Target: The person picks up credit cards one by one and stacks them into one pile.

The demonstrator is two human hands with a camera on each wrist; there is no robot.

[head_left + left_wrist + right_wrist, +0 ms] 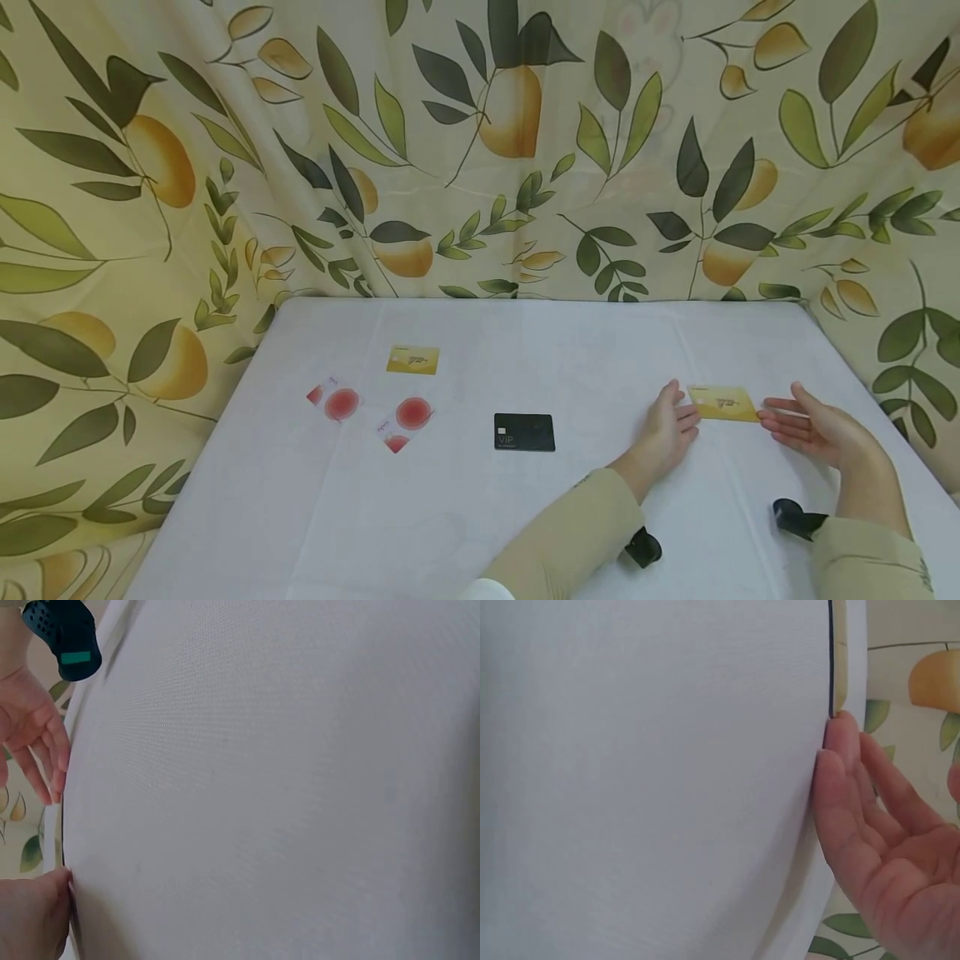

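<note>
A gold card lies on the right part of the white table, between my two hands. At its left edge my left hand rests with the fingertips touching or very near the card. Extended fingers of my right hand meet the card's right edge. From the right wrist, the gold card appears edge-on above the fingertips of the right hand. The left wrist view catches the left hand low at the side and the right hand above it. Neither hand curls around the card.
A black VIP card lies mid-table. Farther left are another gold card and two red-and-white cards, one left and one nearer. Black wrist devices stick out below the left sleeve and right sleeve. A patterned curtain hangs behind.
</note>
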